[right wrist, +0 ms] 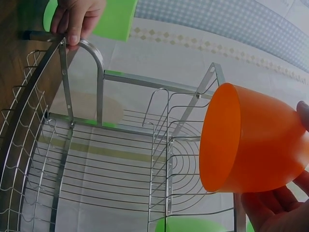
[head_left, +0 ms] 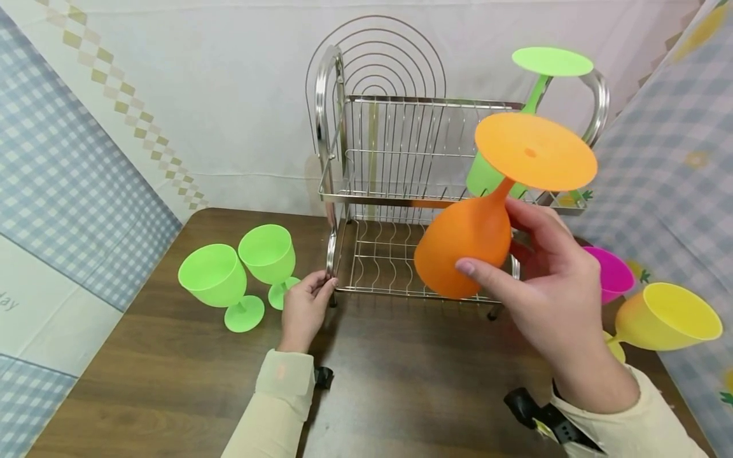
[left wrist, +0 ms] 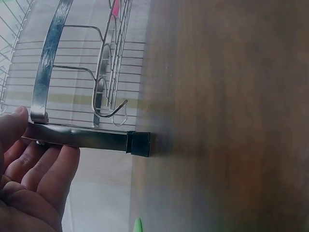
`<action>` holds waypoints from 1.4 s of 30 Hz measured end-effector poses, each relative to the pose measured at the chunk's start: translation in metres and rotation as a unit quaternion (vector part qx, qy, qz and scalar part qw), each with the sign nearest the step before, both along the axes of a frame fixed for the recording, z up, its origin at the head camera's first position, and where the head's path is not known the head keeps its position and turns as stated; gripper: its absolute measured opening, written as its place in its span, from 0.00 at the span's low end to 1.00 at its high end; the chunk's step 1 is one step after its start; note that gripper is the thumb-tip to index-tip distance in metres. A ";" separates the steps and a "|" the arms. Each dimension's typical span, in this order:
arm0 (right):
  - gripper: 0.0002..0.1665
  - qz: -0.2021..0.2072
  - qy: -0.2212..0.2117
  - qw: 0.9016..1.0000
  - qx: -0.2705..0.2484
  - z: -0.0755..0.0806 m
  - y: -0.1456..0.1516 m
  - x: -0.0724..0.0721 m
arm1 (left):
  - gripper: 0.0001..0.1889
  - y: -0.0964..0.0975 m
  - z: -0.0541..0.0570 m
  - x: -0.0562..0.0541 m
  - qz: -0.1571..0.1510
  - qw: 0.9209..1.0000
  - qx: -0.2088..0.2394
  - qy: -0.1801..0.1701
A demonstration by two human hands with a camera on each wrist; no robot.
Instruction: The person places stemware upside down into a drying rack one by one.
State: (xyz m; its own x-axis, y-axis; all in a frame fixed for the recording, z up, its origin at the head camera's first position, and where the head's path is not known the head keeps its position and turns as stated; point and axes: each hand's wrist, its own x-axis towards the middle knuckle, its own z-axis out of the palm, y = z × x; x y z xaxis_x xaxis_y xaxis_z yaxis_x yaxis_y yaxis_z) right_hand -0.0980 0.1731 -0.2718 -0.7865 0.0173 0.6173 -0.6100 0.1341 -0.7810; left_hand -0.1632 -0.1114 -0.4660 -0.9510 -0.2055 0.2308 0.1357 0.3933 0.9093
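My right hand (head_left: 555,286) grips an orange plastic goblet (head_left: 464,235) by its bowl and stem, base up and mouth down. The goblet is in front of the two-tier metal dish rack (head_left: 389,201), overlapping its right half in the head view. In the right wrist view, the goblet's open mouth (right wrist: 219,140) faces the rack's wires. At the rack's lower left, my left hand (head_left: 303,312) pinches the metal leg (left wrist: 87,136) between thumb and fingers, close to its black foot. Another goblet, light green (head_left: 552,62), hangs upside down at the upper tier's right end, partly hidden behind the orange one.
Two light green goblets (head_left: 214,277) stand upright on the wooden table (head_left: 401,381), left of the rack. To the right are a yellow goblet (head_left: 667,318) and a magenta one (head_left: 614,275), partly hidden by my right hand. Patterned cloth (head_left: 246,95) covers the back and sides.
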 end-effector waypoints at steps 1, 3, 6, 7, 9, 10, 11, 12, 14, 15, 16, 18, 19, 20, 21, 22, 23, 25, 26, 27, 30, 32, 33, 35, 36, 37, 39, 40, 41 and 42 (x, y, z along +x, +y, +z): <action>0.40 -0.001 0.000 1.000 0.002 0.000 0.000 0.000 | 0.09 0.000 0.000 0.000 -0.001 1.000 0.001 0.000; 0.39 -0.003 0.003 1.000 0.002 0.000 0.000 -0.001 | 0.09 0.000 0.000 0.000 -0.002 1.000 0.001 0.000; 0.40 -0.013 0.002 1.000 0.009 0.000 -0.001 -0.002 | 0.09 0.000 0.000 0.000 -0.003 1.000 0.000 -0.002; 0.40 -0.014 0.001 1.000 0.009 0.000 -0.001 -0.003 | 0.09 0.000 0.000 0.000 -0.003 1.000 -0.001 -0.003; 0.40 -0.013 0.001 1.000 0.007 0.000 -0.001 -0.004 | 0.09 0.000 0.000 0.000 -0.003 1.000 -0.003 -0.006; 0.40 -0.011 0.001 1.000 0.006 0.001 -0.001 -0.004 | 0.09 0.000 0.000 0.000 -0.003 1.000 -0.003 -0.007; 0.40 -0.008 0.002 1.000 0.003 0.001 -0.001 -0.005 | 0.09 0.000 0.000 0.000 -0.003 1.000 -0.003 -0.007; 0.40 -0.003 0.002 1.000 -0.001 0.001 -0.002 -0.005 | 0.09 0.000 0.000 0.000 -0.003 1.000 -0.004 -0.007; 0.40 -0.002 0.001 1.000 0.001 0.003 -0.002 -0.005 | 0.09 0.000 0.000 0.001 -0.004 1.000 -0.005 -0.007; 0.40 0.000 -0.001 1.000 0.000 0.003 -0.002 -0.005 | 0.09 0.000 0.000 0.000 -0.004 1.000 -0.005 -0.006; 0.40 -0.001 -0.002 1.000 0.002 0.004 -0.002 -0.006 | 0.09 0.000 0.000 0.000 -0.004 1.000 -0.005 -0.006; 0.40 -0.004 -0.005 1.000 0.009 0.005 -0.003 -0.006 | 0.09 0.000 0.000 0.000 -0.004 1.000 -0.007 -0.005; 0.40 -0.006 -0.006 1.000 0.012 0.006 -0.003 -0.006 | 0.09 0.000 -0.001 0.000 -0.003 1.000 -0.009 -0.005; 0.40 -0.007 -0.006 1.000 0.015 0.006 -0.003 -0.006 | 0.09 0.000 -0.001 0.000 -0.003 1.000 -0.009 -0.006; 0.40 -0.011 -0.008 1.000 0.020 0.007 -0.004 -0.006 | 0.09 0.000 -0.001 0.000 -0.002 1.000 -0.011 -0.006; 0.40 -0.014 -0.006 1.000 0.025 0.007 -0.004 -0.007 | 0.09 0.000 -0.001 0.000 -0.002 1.000 -0.011 -0.007; 0.40 -0.017 -0.005 0.999 0.030 0.007 -0.004 -0.007 | 0.09 0.000 -0.001 0.000 -0.001 1.000 -0.012 -0.007; 0.39 -0.026 -0.004 0.999 0.044 0.008 -0.005 -0.007 | 0.09 0.000 0.000 0.000 -0.001 1.000 -0.014 -0.008; 0.39 -0.031 -0.006 0.998 0.052 0.009 -0.005 -0.006 | 0.09 0.000 0.000 0.000 -0.001 1.000 -0.015 -0.007; 0.39 -0.035 -0.007 0.998 0.060 0.009 -0.005 -0.006 | 0.09 0.000 0.000 0.000 -0.001 1.000 -0.016 -0.008; 0.39 -0.043 -0.007 0.996 0.075 0.010 -0.005 -0.006 | 0.09 0.000 0.000 0.000 -0.002 1.000 -0.019 -0.007; 0.39 -0.047 -0.007 0.995 0.083 0.011 -0.005 -0.006 | 0.09 0.000 0.000 -0.001 -0.002 1.000 -0.021 -0.007; 0.39 -0.048 -0.007 0.995 0.085 0.011 -0.005 -0.006 | 0.09 0.000 0.000 -0.001 -0.002 1.000 -0.021 -0.007; 0.39 -0.048 -0.008 0.995 0.085 0.012 -0.005 -0.006 | 0.09 0.000 0.000 -0.001 -0.002 1.000 -0.023 -0.007; 0.39 -0.049 -0.009 0.995 0.086 0.012 -0.005 -0.006 | 0.09 0.000 0.000 -0.001 -0.002 1.000 -0.023 -0.007; 0.39 -0.048 -0.008 0.995 0.085 0.012 -0.005 -0.006 | 0.09 0.000 0.000 -0.001 -0.002 1.000 -0.024 -0.007; 0.39 -0.046 -0.008 0.995 0.083 0.012 -0.006 -0.006 | 0.09 -0.001 0.000 -0.001 0.000 1.000 -0.024 -0.009; 0.39 -0.045 -0.007 0.996 0.083 0.012 -0.006 -0.006 | 0.09 -0.001 0.000 -0.001 0.000 1.000 -0.024 -0.010; 0.39 -0.047 -0.006 0.995 0.085 0.013 -0.006 -0.006 | 0.09 -0.001 0.000 -0.001 0.001 1.000 -0.024 -0.012; 0.39 -0.046 -0.005 0.995 0.085 0.013 -0.007 -0.006 | 0.09 -0.001 0.000 0.000 0.002 1.000 -0.024 -0.013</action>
State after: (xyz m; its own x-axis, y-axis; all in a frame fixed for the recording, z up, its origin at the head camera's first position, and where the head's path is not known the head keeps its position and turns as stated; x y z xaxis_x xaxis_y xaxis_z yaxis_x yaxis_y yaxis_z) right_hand -0.1044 0.1666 -0.2592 -0.7921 -0.0145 0.6102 -0.5818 0.3205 -0.7475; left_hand -0.1637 -0.1125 -0.4661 -0.9562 -0.1978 0.2157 0.1111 0.4365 0.8928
